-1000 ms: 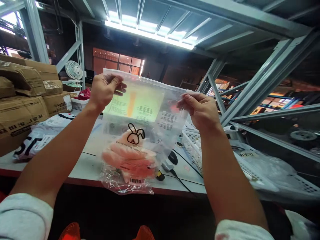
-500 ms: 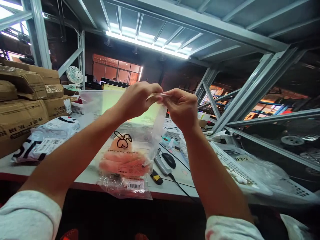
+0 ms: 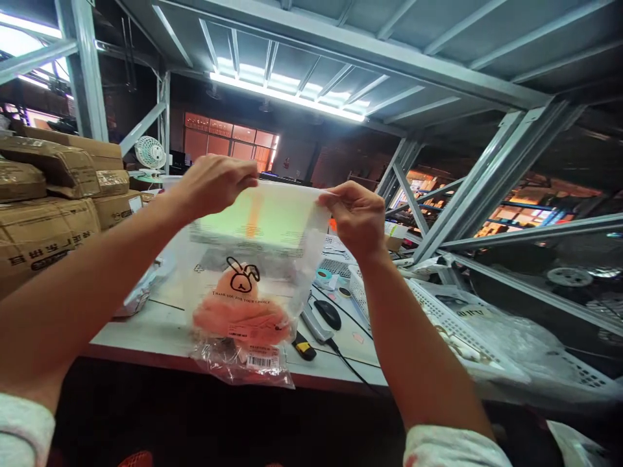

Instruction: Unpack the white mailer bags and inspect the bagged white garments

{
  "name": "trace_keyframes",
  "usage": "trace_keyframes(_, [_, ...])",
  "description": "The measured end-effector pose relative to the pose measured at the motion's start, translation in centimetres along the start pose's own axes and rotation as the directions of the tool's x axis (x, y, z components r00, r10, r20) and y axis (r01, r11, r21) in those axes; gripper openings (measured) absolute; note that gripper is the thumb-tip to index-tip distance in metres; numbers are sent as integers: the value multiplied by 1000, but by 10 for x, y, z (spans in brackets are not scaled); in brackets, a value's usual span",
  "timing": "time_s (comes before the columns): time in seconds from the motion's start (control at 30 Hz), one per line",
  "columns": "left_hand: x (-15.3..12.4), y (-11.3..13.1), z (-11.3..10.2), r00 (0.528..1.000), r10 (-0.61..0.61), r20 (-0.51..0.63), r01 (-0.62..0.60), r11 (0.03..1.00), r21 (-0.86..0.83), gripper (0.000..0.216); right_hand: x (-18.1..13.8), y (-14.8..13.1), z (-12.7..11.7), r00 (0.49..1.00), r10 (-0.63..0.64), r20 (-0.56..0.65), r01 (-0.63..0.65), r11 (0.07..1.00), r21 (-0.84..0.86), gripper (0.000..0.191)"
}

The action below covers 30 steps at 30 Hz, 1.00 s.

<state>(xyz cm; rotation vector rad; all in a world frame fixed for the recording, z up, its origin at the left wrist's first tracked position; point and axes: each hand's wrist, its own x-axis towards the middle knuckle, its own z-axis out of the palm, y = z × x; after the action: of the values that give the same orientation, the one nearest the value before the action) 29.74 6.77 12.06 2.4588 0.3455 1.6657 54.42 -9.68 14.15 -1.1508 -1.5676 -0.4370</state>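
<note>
Table (image 3: 158, 331) behind, the bag (image 3: 246, 279) hangs upright, long axis vertical.

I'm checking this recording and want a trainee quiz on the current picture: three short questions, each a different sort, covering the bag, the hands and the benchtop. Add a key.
1. Multiple choice: which animal does the black line drawing on the clear plastic bag show?
A) cat
B) rabbit
C) fish

2. True or false: the left hand and the right hand both grip the bag's upper edge.

3. Fill in: in the picture, the black computer mouse lies to the ____ of the bag.

Key: 1 B; 2 true; 3 right.
</note>
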Motion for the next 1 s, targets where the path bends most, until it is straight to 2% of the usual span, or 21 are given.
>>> trace_keyframes(0.07, [-9, -19, -25, 998, -59, 29, 53, 983, 175, 20, 2, 12, -12, 999, 32, -38, -31, 999, 29, 31])
trace_keyframes(0.13, [-18, -30, -49, 979, -169, 110, 123, 934, 335, 30, 4, 24, -22, 997, 66, -38, -64, 997, 53, 35])
trace_keyframes(0.2, [-21, -30, -65, 947, -248, 205, 127, 873, 470, 41, 5, 32, -25, 996, 85, -13, -84, 993, 85, 37])
trace_keyframes(0.23, [-19, -26, -68, 937, -250, 244, 98, 859, 503, 46, 6, 34, -23, 996, 91, 1, -90, 990, 106, 38])
trace_keyframes(0.3, [-9, -14, -63, 934, -197, 298, 27, 870, 492, 58, 9, 36, -18, 995, 98, 25, -100, 985, 143, 38])
trace_keyframes(0.37, [7, -2, -48, 915, -153, 374, -23, 904, 427, 62, 11, 38, -12, 994, 94, 47, -100, 984, 149, 36])
trace_keyframes(0.47, [29, 8, -25, 833, -178, 524, -27, 932, 360, 47, 15, 41, -13, 995, 69, 72, -75, 994, 85, 31])
trace_keyframes(0.57, [38, 16, -13, 778, -185, 601, -9, 953, 304, 37, 11, 29, -21, 997, 17, 82, -8, 994, -107, 25])
trace_keyframes(0.67, [36, 30, -7, 761, -183, 622, 4, 961, 278, 31, -4, -8, -22, 984, -159, 79, 177, 905, -387, 31])
trace_keyframes(0.73, [34, 42, -4, 746, -166, 645, -7, 967, 256, 28, -17, -34, -13, 946, -275, 174, 325, 801, -503, 32])
trace_keyframes(0.8, [31, 54, -1, 734, -146, 664, -21, 971, 237, 27, -28, -49, 0, 900, -323, 293, 435, 722, -539, 26])
trace_keyframes(0.87, [28, 62, 1, 729, -144, 670, -39, 967, 250, 27, -35, -50, 12, 873, -332, 358, 484, 680, -551, 20])
trace_keyframes(1.0, [20, 66, 4, 736, -100, 670, -114, 957, 268, 25, -40, -33, 24, 863, -356, 359, 505, 650, -569, 10])
